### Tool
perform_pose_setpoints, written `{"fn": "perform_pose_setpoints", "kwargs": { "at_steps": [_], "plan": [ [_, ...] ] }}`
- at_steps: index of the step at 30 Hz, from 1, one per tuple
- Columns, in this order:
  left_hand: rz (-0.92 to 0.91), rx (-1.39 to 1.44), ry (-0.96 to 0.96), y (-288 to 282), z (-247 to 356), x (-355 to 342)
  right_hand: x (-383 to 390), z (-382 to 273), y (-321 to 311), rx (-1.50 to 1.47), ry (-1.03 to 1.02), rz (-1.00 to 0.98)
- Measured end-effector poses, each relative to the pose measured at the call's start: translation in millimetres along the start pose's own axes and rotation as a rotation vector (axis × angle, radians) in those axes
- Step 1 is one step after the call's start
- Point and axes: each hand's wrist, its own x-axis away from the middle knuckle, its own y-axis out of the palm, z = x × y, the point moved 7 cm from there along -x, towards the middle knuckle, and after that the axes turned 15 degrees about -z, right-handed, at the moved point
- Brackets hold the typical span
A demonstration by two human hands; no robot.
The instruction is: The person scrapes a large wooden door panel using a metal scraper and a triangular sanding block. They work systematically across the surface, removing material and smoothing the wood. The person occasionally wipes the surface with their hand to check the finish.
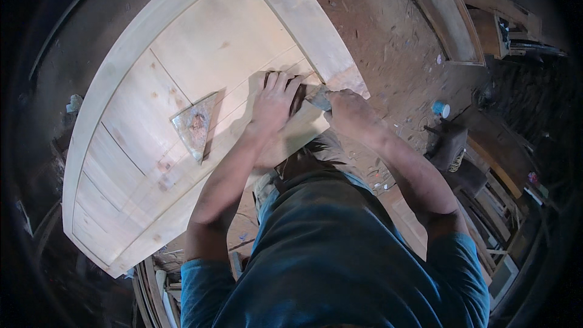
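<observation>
A large pale wooden door-like panel (243,30), with a raised frame and plank grooves, lies in front of me. My right hand (355,114) is closed around a putty knife, its handle hidden in the fist. The grey putty knife blade (319,98) touches the panel near the inner corner of the frame. My left hand (274,102) lies on the panel just left of the blade, fingers stretched out, with a dark patch I cannot make out beside it. Further left, a triangular board (195,126) bearing a pinkish-brown smear of paste rests on the planks.
Dirt floor with scattered scraps surrounds the panel. A wooden frame piece (450,24) leans at the far right. Nearer on the right are a small blue and white container (441,109), a dark seat-like piece (452,152) and piled timber. More wood strips (152,294) stand at lower left.
</observation>
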Motion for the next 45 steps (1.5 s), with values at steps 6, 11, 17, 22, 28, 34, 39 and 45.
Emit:
{"fn": "perform_pose_setpoints", "kwargs": {
  "at_steps": [6,11,17,22,28,34,39,45],
  "plan": [
    [0.102,0.054,0.032,-0.7,-2.4,-2.0,-17.0,-11.5,-19.6,0.060,0.079,-0.221],
    [0.099,0.043,0.025,3.4,-4.5,-2.4,-8.9,-21.6,-24.1,-0.012,0.079,-0.182],
    [0.093,0.015,0.077,-3.0,-0.4,-9.1,15.6,-21.4,-30.5,-0.033,0.007,0.037],
    [0.004,-0.021,0.091,2.5,5.0,-19.1,39.8,7.3,-39.9,-0.276,0.030,0.221],
    [0.057,0.017,0.066,7.3,16.8,-6.9,28.4,17.7,-18.9,-0.204,-0.025,0.386],
    [0.167,0.024,0.074,11.1,21.3,10.4,6.8,21.3,0.5,-0.097,-0.024,0.412],
    [0.211,0.067,0.085,13.6,16.8,12.8,-0.4,14.7,4.6,0.017,0.003,0.397],
    [0.180,0.067,0.084,13.0,16.9,13.1,3.5,22.9,-3.2,-0.019,0.060,0.271]
  ]
}}
